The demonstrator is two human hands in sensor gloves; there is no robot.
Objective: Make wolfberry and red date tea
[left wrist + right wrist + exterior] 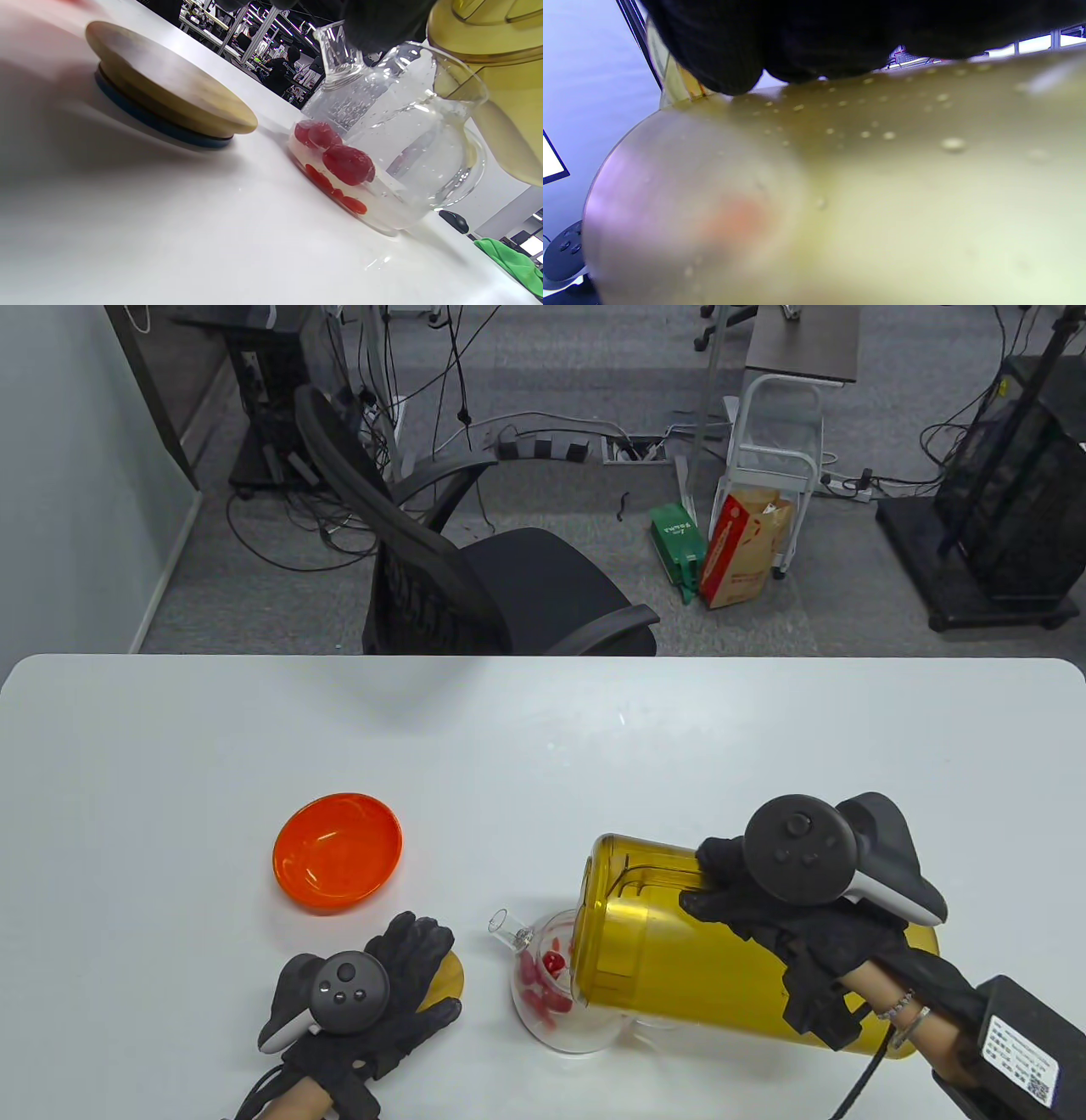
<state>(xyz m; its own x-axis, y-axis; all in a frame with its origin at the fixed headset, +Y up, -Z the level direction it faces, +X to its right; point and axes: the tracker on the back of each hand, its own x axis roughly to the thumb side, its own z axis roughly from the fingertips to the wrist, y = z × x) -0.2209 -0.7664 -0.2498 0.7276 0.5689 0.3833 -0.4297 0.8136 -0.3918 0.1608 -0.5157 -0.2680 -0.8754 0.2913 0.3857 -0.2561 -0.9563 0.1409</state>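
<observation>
My right hand (764, 916) grips a yellow plastic pitcher (679, 950) and holds it tipped on its side, mouth over a glass teapot (551, 984). The teapot (394, 140) holds red dates (345, 163), small wolfberries (352, 205) and some water. The pitcher's wet wall (861, 190) fills the right wrist view under my gloved fingers (797, 38). My left hand (382, 993) lies flat with fingers spread, resting on the teapot's wooden lid (450, 980), left of the teapot. The lid (165, 93) lies flat on the table.
An empty orange bowl (338, 853) sits on the white table (543, 746) behind my left hand. A black office chair (475, 577) stands beyond the table's far edge.
</observation>
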